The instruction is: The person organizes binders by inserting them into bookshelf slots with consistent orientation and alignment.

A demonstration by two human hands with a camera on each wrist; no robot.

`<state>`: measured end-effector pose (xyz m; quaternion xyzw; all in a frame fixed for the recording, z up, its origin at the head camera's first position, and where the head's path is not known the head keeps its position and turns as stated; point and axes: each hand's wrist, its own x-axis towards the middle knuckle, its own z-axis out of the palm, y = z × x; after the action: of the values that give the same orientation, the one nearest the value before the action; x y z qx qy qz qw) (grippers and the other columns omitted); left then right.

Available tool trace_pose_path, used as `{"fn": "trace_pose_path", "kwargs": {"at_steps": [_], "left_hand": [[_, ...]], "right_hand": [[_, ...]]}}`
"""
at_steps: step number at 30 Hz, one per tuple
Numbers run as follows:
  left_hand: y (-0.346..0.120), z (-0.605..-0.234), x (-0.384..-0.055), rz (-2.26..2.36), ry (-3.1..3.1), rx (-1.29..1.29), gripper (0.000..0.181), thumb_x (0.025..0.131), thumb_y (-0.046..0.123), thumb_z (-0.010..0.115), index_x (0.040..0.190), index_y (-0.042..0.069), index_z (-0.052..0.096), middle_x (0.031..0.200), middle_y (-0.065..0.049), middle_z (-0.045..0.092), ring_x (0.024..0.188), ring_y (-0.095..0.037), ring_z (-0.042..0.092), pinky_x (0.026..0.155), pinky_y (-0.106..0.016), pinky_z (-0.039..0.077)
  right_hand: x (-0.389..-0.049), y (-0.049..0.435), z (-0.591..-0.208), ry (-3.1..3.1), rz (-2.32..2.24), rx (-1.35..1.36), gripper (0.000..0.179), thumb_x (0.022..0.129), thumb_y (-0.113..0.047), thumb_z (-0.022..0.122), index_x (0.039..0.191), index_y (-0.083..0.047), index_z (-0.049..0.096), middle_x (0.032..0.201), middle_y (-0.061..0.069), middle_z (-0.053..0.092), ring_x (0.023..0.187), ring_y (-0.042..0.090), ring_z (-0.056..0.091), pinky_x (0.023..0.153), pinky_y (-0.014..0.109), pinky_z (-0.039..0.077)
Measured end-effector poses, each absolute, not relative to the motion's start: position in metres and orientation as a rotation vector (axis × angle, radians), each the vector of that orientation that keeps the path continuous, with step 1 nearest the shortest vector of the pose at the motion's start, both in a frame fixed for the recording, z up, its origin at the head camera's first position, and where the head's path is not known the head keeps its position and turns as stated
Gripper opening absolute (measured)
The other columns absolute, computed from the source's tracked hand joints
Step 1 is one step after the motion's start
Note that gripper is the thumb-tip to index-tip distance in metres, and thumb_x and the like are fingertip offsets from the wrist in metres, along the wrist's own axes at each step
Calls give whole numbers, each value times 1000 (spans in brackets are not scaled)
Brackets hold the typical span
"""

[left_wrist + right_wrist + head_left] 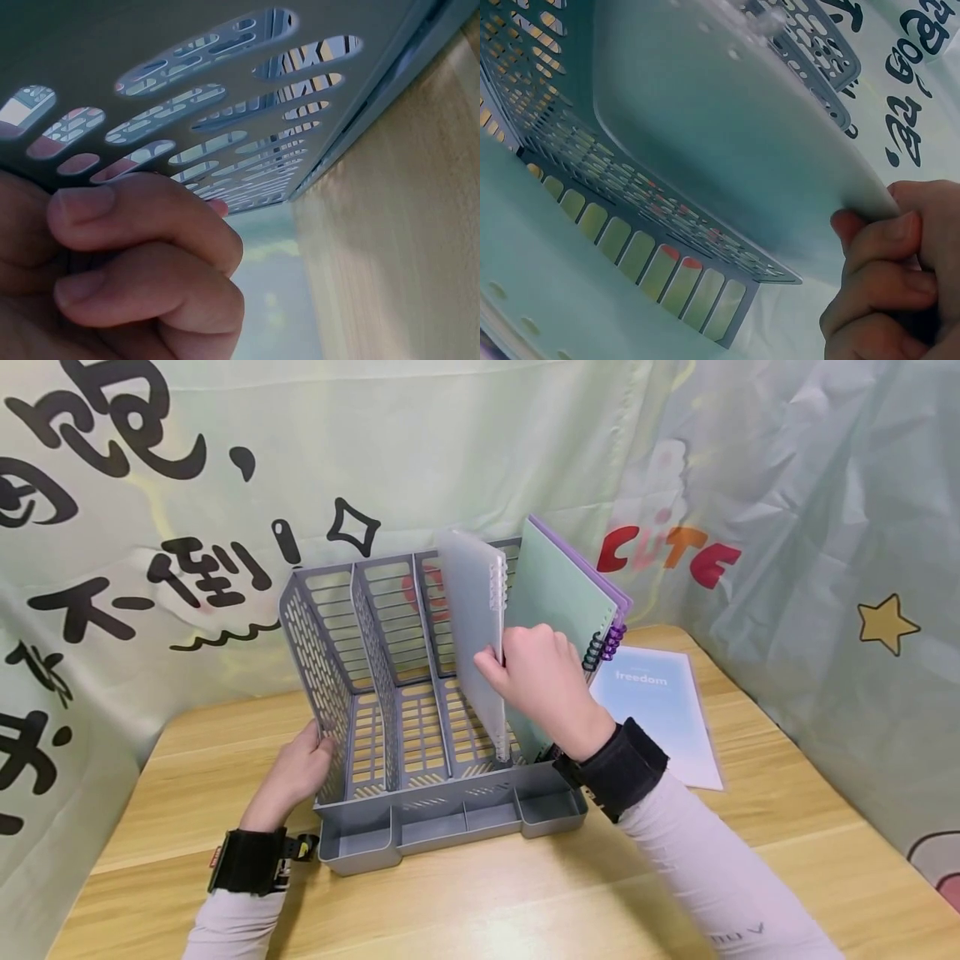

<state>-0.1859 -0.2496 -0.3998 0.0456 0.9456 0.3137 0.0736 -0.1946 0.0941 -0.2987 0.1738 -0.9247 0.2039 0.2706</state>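
A grey desktop file organizer (450,793) with upright slotted dividers stands on the table. My left hand (296,768) grips the front edge of its left side panel (202,97), the fingers curled against the outside. With thumb and curled fingers my right hand (551,681) pinches the spine edge of a spiral notebook (472,635) with a frosted translucent cover. That notebook stands upright in a slot right of the middle divider; its lower edge is near the organizer floor. To its right, a green spiral notebook (558,593) and a purple spiral notebook (592,568) lean together in the organizer.
A pale blue notebook (652,702) marked "freedom" lies flat on the wooden table (510,902) at the right. Shallow front trays (431,835) line the organizer's base. A printed fabric backdrop (450,435) hangs behind and at both sides.
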Motion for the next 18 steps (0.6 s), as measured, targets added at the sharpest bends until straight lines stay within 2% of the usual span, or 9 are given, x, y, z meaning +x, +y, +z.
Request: {"fn": "trace_pose_path", "kwargs": {"at_steps": [7,14,18], "left_hand": [[-251,-399,-186,960,2809,124,62,115,20,26,168,-8,14,164,-44,31,143,-66,41,112,-75,43],[-252,-400,-185,974,2792,101,63,115,22,25,170,-5,11,165,-42,30,146,-64,40,114,-75,42],[-251,-401,-186,982,2790,99,62,115,22,25,170,-5,13,165,-42,31,146,-64,41,114,-74,43]], "right_hand": [[-199,87,-290,-2621,519,450,45,92,-21,56,56,-21,28,62,-6,16,58,15,20,54,31,10],[-203,84,-290,-2725,532,438,49,96,-28,60,55,-19,36,57,-5,26,51,18,35,49,29,17],[-205,86,-295,-2744,525,451,52,99,-27,60,55,-19,35,56,-5,25,51,17,32,49,29,16]]}}
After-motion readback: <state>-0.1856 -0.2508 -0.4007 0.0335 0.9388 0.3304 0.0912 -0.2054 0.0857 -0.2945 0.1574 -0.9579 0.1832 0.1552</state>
